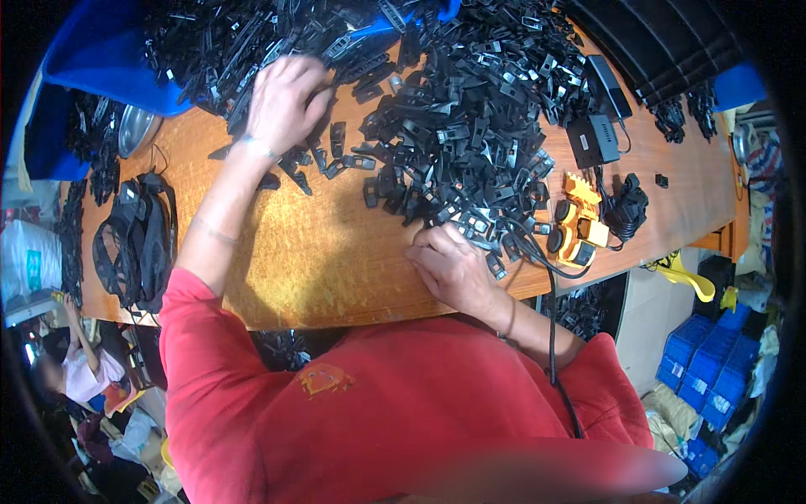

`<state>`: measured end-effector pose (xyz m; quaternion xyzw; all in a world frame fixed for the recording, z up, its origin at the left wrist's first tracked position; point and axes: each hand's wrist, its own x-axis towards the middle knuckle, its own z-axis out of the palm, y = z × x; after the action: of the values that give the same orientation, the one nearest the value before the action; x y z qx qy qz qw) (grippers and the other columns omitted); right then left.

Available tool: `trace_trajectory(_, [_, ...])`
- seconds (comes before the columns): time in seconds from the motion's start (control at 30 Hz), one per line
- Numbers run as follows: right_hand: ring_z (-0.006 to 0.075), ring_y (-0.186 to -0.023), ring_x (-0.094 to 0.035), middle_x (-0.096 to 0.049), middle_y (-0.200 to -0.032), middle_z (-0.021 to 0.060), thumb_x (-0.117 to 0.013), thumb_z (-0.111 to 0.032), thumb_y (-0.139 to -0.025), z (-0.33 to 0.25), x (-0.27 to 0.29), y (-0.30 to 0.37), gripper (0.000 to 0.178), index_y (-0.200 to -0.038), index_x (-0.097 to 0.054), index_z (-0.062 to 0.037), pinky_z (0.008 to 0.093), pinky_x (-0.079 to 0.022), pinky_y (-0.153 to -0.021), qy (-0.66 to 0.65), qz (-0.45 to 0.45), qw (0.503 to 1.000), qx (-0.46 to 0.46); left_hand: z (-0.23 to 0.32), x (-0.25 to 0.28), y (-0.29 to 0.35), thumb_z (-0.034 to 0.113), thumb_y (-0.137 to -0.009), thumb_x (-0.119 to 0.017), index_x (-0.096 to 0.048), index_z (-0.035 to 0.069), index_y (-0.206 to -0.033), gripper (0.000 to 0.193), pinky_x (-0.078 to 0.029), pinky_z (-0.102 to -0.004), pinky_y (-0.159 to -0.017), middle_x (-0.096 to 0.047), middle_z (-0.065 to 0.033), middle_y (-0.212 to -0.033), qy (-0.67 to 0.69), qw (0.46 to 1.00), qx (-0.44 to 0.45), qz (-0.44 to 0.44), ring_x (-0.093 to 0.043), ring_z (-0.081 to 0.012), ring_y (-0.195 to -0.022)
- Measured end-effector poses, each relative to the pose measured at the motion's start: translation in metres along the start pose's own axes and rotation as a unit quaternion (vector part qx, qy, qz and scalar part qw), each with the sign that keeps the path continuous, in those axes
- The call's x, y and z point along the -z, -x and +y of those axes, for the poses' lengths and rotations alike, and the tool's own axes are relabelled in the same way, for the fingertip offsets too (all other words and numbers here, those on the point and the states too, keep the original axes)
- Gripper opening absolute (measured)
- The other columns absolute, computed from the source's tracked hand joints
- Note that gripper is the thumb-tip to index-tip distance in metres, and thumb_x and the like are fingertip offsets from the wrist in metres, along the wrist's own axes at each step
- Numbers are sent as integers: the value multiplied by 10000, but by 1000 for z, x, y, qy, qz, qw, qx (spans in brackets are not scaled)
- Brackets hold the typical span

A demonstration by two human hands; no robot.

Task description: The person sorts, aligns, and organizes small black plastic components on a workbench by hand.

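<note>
My left hand (290,94) reaches to the far left, over the near edge of a heap of long black plastic parts (227,59). Its fingers bend down among them, and what they hold, if anything, is hidden. Close to my body, my right hand (453,265) rests at the near edge of a big pile of small black plastic clips (470,126). Those fingers are curled in, closed, and any piece inside cannot be made out. Several loose black clips (337,139) lie on the wooden table (336,252) between the two hands.
A yellow toy loader (578,227) and black cables stand right of the clips, with black power adapters (593,139) behind. A blue bin (109,63) holds long parts at far left. A black bag (138,239) lies on the left. Blue crates (701,370) stand lower right.
</note>
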<state>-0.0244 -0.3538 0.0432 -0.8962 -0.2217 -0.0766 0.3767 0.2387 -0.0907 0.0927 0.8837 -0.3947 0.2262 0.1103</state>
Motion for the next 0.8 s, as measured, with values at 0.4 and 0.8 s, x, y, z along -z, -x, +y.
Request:
trace_trajectory(0.4, [274,-892,-668,-673,-1011,62,-787,30,-794,1,-2,2,226,-1001,-754,-57,382,-585,-700,-6,0,1000,-9,38,-106,-122,192,-900,-784,-774,143,-1127,233,-539,-408,-999,-643,-60,-1244,-8,996,-19,-89,-598,-287,-1214])
trace_trajectory(0.8, [283,-899,-668,-672,-1026,66,-792,4,-799,-1,2,-1,198,-982,-749,-59,390,-591,-688,-8,-5,1000,-8,26,-88,-94,236,-907,-779,-790,170,-1049,157,-484,-444,-1001,-647,-7,-1237,-58,988,-14,-144,-543,-256,-1296])
